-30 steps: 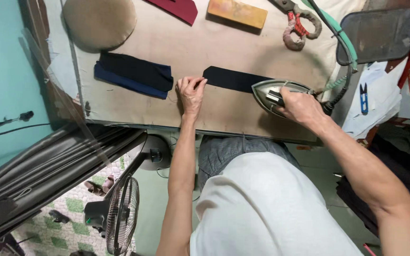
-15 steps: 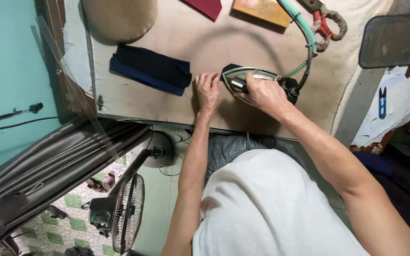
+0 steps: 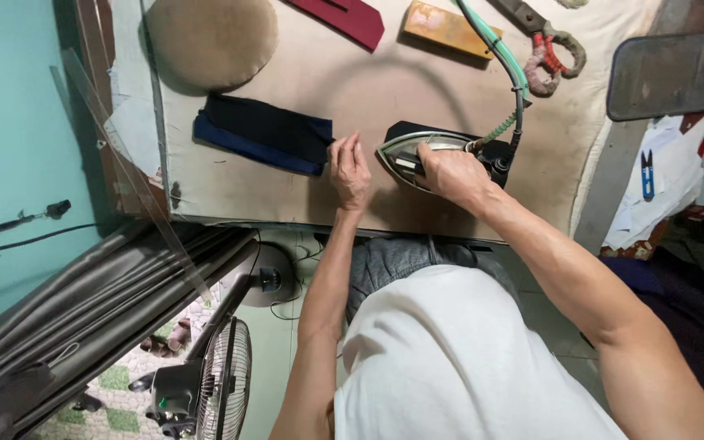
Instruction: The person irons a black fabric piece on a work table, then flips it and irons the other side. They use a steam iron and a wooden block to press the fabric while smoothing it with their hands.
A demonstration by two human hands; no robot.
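Since the earlier frame, iron [image 3: 417, 155] has slid left along the dark fabric strip [image 3: 495, 151] toward the left hand, now covering most of it; only the strip's right end and a sliver at the top edge show. Right hand [image 3: 450, 171] grips the iron handle, fingers [image 3: 427, 153] wrapped closed around it. Left hand [image 3: 349, 167] lies just left of the iron tip, fingers [image 3: 344, 148] together and pinched at the desk [image 3: 230, 187] surface near the edge of the folded navy cloth [image 3: 262, 134]; cannot tell if they actually hold anything. Green hose [image 3: 499, 49] and a dark cord run from the iron's back up over the desk. Further out: round tan pad [image 3: 209, 41] top left, maroon fabric piece [image 3: 344, 16], orange block [image 3: 450, 28], scissors with wrapped handles [image 3: 547, 49] top right. Off the desk: grey flat pad [image 3: 666, 73], blue thread snips [image 3: 648, 173] on white papers at right, standing fan [image 3: 213, 391] on the floor lower left.
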